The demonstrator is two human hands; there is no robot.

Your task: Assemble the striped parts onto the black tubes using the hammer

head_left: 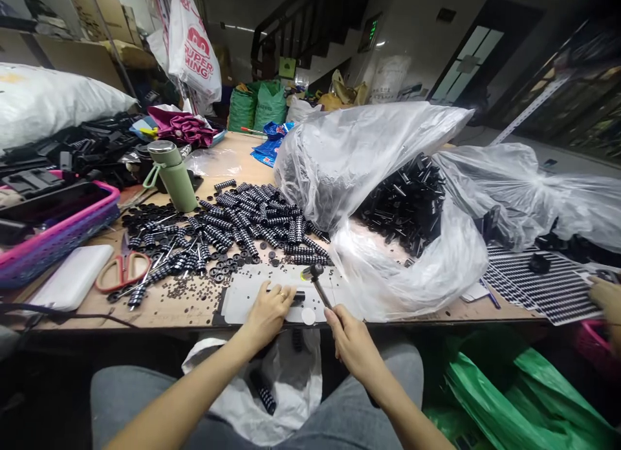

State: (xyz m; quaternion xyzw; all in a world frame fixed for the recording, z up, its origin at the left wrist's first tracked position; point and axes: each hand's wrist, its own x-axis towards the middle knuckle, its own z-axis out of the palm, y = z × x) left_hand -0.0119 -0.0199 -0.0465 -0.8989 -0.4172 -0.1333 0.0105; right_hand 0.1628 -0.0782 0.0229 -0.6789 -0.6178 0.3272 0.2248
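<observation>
Lying on the near part of the pale mat [242,285], the black cylinder [298,296] is held under the partly curled fingers of the left hand [268,314]; a stray hammer [321,288] blow could catch them, a loose hold could let it roll. The right hand [354,343] closes around the handle, both forearms angling in from the near side.

Scissors [125,259] — left of hammer [322,292].

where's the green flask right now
In the head view, the flask is on the left side of the table, beyond the scissors and beside the pile of striped rollers.
</observation>
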